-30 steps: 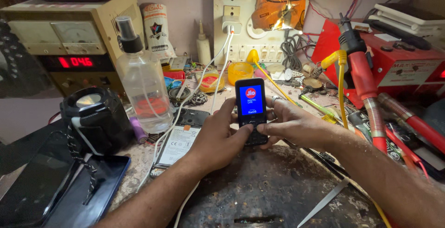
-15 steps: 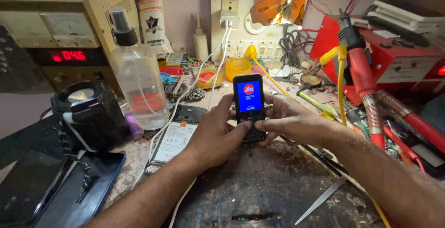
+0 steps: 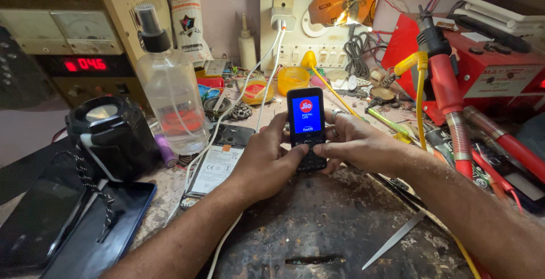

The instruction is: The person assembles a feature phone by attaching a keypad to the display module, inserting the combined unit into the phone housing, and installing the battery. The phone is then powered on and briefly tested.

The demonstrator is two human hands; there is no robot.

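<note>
Right now both hands grip a small black keypad phone, held upright above the dark, scuffed mat at the middle of the counter. The left hand wraps the phone's lower left edge, its thumb lying across the keys; the right hand closes on the right edge, thumb tip meeting the keypad from that side. The phone is a slim bar with a glossy black body. Its screen is lit bright blue, with a round red emblem near the top and pale lettering below. The keypad under the screen is mostly hidden by the thumbs.

Just left of the hands lies an opened phone showing a white-labelled battery, with a white cable running past it up to a wall socket. A clear spray bottle with a black nozzle stands further left, beside a black round speaker. A dark smartphone lies flat at the near left. To the right stands a red-handled soldering iron, and metal tweezers rest on the mat's right edge.
</note>
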